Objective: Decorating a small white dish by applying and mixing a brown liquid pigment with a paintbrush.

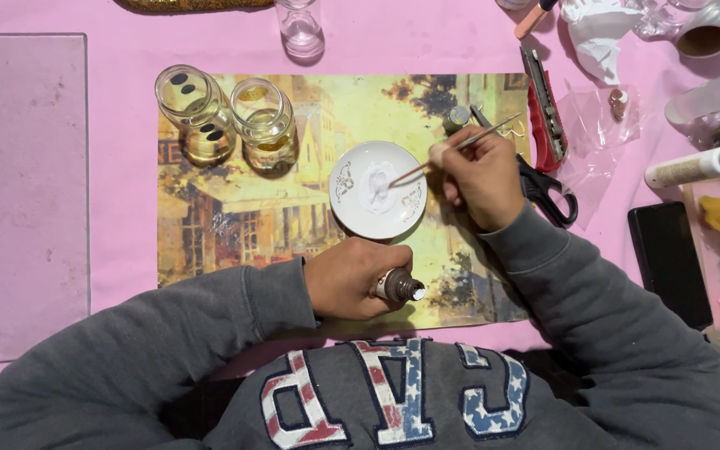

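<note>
Closest to my chest, my left hand (352, 279) rests on the near edge of the printed picture sheet (235, 217), its fingers (377, 258) curled tight round a small brown paint tube (397, 286). The tube's open nozzle, tipped with white, points to my right and slightly away from me, so its long axis runs roughly sideways across the worktop (127, 50).

Just beyond it sits the white saucer (377, 190), with a smear of white paint (374, 187) in its middle. My right hand (478, 177) hovers at the saucer's right rim, the fingers pinched shut on a thin brush (452, 150). The brush slants from upper right down to lower left, its tip touching the paint, so the paint lies to the left of those fingers, and the right hand is the nearer of the two to it.

Beside that hand lie black scissors (550, 193) and a red utility knife (543, 108). Farther left on the sheet stand two glass jars (227, 117), and a clear bottle (300, 29) stands at the far edge.
</note>
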